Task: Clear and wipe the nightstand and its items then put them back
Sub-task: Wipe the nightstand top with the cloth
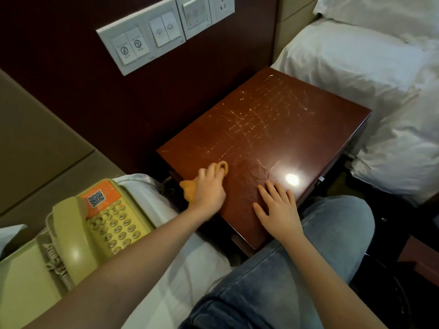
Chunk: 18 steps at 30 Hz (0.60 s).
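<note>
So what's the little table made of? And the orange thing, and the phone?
Nightstand: looks like dark red-brown wood with glossy varnish; it mirrors a light and shows pale scratches. Orange cloth in the left hand: soft fabric, bunched and floppy. Phone: likely hard yellowish plastic, smooth, slightly shiny.

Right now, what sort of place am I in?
Probably a hotel room: a white wall panel of labelled switches, a beige corded telephone, and a white-linen bed beside the scratched reddish-brown nightstand.
</note>
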Available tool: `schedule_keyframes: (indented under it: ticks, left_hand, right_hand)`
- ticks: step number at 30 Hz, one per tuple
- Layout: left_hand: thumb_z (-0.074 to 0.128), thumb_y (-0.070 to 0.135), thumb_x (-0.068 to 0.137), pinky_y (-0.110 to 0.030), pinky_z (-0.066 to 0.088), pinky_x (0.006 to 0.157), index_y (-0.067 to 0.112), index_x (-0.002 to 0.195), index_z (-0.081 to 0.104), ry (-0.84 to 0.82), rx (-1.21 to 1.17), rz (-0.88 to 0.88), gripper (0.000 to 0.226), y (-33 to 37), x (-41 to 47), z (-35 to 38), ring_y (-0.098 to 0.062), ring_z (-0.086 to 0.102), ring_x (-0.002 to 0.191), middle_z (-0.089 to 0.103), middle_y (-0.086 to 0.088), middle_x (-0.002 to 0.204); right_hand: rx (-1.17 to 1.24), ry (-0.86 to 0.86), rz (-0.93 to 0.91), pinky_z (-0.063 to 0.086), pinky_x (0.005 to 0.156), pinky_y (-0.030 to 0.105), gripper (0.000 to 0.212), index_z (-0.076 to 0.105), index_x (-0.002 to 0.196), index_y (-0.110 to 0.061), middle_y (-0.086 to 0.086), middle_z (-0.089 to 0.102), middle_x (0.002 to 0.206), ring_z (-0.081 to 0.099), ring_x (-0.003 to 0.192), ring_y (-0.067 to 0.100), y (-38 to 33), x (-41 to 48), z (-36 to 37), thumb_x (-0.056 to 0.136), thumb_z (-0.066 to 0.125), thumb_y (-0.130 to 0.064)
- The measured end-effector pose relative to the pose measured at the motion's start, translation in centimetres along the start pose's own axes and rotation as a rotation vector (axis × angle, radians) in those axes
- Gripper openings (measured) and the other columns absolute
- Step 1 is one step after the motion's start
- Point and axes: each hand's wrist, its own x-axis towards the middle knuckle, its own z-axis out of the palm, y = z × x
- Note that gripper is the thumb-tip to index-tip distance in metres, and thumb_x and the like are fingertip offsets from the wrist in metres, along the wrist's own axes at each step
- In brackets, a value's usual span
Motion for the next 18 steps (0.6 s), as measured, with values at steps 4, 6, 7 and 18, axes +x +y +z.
schedule_keyframes:
  ticks: [4, 6, 7, 18]
  left_hand:
    - [0.034, 0.009, 0.096, -0.033, 0.032, 0.100, 0.018, 0.136, 0.041, -0.106, -0.027, 0.345, 0.041, 0.3, -1.6, 0.6, -0.024, 0.031, 0.121, 0.028, -0.001, 0.147]
    - [0.036, 0.004, 0.091, -0.035, 0.037, 0.097, 0.020, 0.137, 0.039, -0.079, 0.000, 0.189, 0.049, -1.1, 0.0, 0.1, -0.024, 0.032, 0.121, 0.028, -0.001, 0.146]
    - [0.037, 0.003, 0.090, -0.035, 0.038, 0.097, 0.021, 0.139, 0.037, -0.053, 0.005, 0.037, 0.052, -1.8, 1.0, -0.3, -0.025, 0.032, 0.121, 0.028, -0.002, 0.145]
    - [0.035, 0.006, 0.095, -0.035, 0.028, 0.103, 0.021, 0.136, 0.044, -0.171, -0.098, 0.407, 0.045, 1.2, -1.8, 0.2, -0.025, 0.031, 0.123, 0.030, 0.001, 0.147]
  right_hand:
    - [-0.011, -0.027, 0.017, -0.004, 0.116, 0.037, 0.061, 0.016, 0.148, -0.027, -0.002, 0.009, 0.157, 0.001, 0.145, 0.018, 0.5, -0.3, -0.2, 0.094, 0.017, -0.053]
    - [0.001, -0.027, 0.030, -0.006, 0.115, 0.036, 0.061, 0.015, 0.149, -0.027, -0.002, 0.007, 0.158, 0.000, 0.145, 0.018, 0.7, -0.5, -0.3, 0.094, 0.017, -0.053]
    - [0.011, -0.027, 0.036, -0.006, 0.115, 0.036, 0.058, 0.016, 0.149, -0.027, -0.002, 0.006, 0.158, -0.001, 0.145, 0.018, 0.7, -0.6, -0.4, 0.097, 0.021, -0.051]
    - [0.048, -0.003, 0.043, -0.006, 0.115, 0.037, 0.053, 0.023, 0.147, -0.027, 0.000, 0.007, 0.158, -0.001, 0.145, 0.019, 0.7, -0.7, -0.5, 0.098, 0.022, -0.048]
